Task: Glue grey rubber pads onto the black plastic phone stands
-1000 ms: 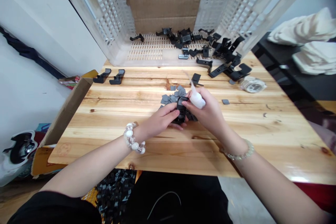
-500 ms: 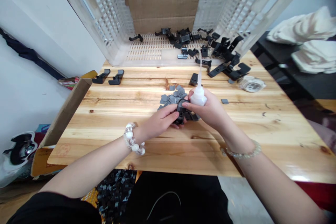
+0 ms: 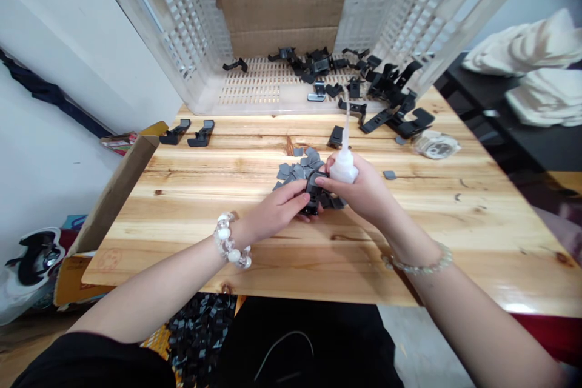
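Gripping black bracket (image 3: 313,189): left hand (image 3: 282,209), right hand (image 3: 366,191) plus bottle (image 3: 344,171); two left brackets (image 3: 201,136) maybe done, grey pads (image 3: 307,165), heaped brackets (image 3: 390,82) likely pending.

Wall (image 3: 59,24): white, left side. Floor (image 3: 418,345): pale, beyond table (image 3: 204,200), light wood. Glare at table's near right edge.

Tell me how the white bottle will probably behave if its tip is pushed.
The long tip would probably bend, as it is thin and curved at its end. The white bottle is likely light, being small in the right hand.
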{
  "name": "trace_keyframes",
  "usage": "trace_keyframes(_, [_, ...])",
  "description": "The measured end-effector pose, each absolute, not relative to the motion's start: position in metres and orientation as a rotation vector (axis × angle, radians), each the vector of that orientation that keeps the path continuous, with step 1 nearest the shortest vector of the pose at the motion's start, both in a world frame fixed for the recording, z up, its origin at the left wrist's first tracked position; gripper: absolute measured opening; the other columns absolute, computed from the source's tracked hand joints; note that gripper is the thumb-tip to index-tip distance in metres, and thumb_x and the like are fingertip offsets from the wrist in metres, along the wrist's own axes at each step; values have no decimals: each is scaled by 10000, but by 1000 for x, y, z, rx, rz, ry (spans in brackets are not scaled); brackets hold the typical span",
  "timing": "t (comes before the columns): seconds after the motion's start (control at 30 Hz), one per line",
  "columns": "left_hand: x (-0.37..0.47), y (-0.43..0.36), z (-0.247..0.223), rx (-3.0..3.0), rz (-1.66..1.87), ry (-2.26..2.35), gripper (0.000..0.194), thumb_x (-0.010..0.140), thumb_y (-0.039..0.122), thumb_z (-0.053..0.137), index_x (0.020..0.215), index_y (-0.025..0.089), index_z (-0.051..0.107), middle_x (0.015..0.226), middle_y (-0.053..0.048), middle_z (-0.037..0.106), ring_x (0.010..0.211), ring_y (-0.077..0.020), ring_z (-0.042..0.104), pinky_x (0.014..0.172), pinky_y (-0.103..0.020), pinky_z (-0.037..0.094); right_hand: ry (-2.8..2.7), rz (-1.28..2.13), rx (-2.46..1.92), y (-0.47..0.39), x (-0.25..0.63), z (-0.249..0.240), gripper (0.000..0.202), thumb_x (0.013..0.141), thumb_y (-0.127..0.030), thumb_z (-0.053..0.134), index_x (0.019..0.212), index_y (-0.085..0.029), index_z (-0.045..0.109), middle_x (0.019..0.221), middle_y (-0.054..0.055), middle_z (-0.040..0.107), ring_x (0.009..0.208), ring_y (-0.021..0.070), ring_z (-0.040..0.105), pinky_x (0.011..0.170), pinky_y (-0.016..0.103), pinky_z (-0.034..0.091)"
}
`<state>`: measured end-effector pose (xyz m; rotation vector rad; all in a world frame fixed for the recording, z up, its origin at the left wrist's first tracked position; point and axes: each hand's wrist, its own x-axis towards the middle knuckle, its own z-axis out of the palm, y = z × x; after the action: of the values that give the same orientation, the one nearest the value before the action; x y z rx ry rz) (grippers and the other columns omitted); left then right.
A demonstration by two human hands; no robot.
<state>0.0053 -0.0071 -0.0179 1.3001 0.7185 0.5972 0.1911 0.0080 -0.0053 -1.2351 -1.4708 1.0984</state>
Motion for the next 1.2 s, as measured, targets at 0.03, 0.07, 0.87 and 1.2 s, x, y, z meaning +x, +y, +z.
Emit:
trace_keyframes(0.03, [5, -7, -18, 1301, 598, 717, 246, 945, 382, 487, 1002, 169, 596, 937, -63, 664, 855, -168, 636, 754, -294, 538, -1475, 1096, -1232, 8, 191, -5, 280, 633, -245, 748, 808, -191, 537, 782, -9, 588, 658, 112, 486, 581, 249, 412])
trace_keyframes(0.07, [5, -7, -18, 1301, 600, 717, 248, 944, 384, 489, 1001, 169, 597, 933, -62, 664, 850, -169, 637, 751, -296, 537, -1477, 1093, -1228, 8, 191, -5, 277, 635, -245, 746, 810, -191, 538, 786, -7, 590, 662, 114, 489, 582, 250, 414])
trace_keyframes(0.87, [-24, 36, -9, 1424, 735, 1333, 260, 900, 367, 461, 888, 150, 603, 757, -53, 660, 736, -187, 639, 639, -285, 511, -1192, 1079, -1183, 14, 198, -7, 354, 665, -379, 790, 800, -213, 508, 683, -7, 589, 601, 130, 541, 523, 270, 450])
trace_keyframes(1.2, [-102, 82, -6, 1952, 654, 2266, 526, 917, 466, 402, 1235, 72, 546, 1146, -227, 641, 1111, -355, 577, 947, -451, 426, -1209, 1119, -1145, 12, 194, -8, 344, 667, -363, 766, 775, -196, 485, 624, -30, 551, 537, 102, 504, 496, 250, 399])
